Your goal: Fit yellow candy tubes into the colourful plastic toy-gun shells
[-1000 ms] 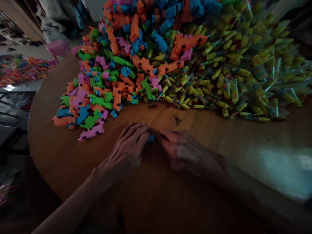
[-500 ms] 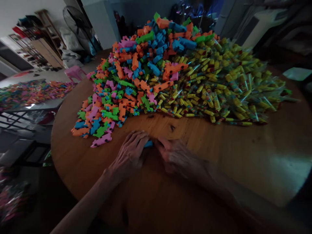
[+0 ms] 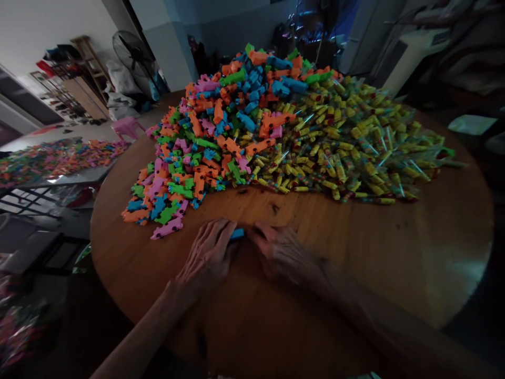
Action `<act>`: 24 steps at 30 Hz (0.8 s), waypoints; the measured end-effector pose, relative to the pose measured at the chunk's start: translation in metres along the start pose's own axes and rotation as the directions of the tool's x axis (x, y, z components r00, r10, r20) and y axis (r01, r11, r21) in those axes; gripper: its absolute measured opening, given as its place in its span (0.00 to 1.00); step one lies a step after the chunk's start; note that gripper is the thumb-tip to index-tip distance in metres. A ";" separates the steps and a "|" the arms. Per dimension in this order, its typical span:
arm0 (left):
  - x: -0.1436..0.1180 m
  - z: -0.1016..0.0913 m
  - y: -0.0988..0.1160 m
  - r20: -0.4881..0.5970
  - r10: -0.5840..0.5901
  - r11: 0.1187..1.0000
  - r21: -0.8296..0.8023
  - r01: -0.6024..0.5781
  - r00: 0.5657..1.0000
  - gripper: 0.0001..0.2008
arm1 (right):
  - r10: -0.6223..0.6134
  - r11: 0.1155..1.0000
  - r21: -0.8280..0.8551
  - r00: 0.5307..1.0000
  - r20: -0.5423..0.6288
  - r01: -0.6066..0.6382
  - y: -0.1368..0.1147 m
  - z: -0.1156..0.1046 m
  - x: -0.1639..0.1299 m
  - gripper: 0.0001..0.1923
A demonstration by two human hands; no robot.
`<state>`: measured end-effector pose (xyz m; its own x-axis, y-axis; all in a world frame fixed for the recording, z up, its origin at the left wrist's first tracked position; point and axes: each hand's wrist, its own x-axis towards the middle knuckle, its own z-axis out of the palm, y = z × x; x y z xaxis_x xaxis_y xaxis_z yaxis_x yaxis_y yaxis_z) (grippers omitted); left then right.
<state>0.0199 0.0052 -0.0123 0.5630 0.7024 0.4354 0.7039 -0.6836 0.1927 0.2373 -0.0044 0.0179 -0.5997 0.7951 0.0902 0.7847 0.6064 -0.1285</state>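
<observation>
Our left hand (image 3: 209, 247) curls its fingers around a blue plastic piece (image 3: 238, 234) over the round wooden table (image 3: 386, 247). Our right hand (image 3: 274, 245) is just beside it, fingers bent; we can't tell if they grip anything.

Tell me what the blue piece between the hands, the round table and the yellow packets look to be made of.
Blue piece: likely smooth plastic, going by its even, solid colour.
Round table: probably varnished wood or veneer; streaky grain, dark knot-like marks and a sheen show.
Yellow packets: seemingly glossy clear plastic film, from the bright streaks; contents unclear.
</observation>
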 end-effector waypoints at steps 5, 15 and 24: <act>0.001 -0.001 0.005 0.072 0.022 0.999 0.033 -0.025 0.997 0.26 | -0.077 0.997 -0.019 0.997 -0.001 0.077 0.004 0.003 0.001 0.17; 0.004 0.000 0.001 0.139 0.039 0.999 0.023 -0.042 0.990 0.28 | -0.015 0.990 0.141 1.000 0.012 0.013 0.002 0.018 0.003 0.12; 0.001 0.008 -0.005 0.053 0.013 0.997 -0.072 -0.009 0.998 0.24 | 0.002 0.989 0.147 0.997 0.072 -0.012 -0.002 0.010 0.009 0.11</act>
<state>0.0208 0.0107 -0.0202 0.5944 0.7030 0.3904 0.6660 -0.7025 0.2510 0.2288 0.0017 0.0094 -0.6083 0.7935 0.0188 0.7604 0.5893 -0.2730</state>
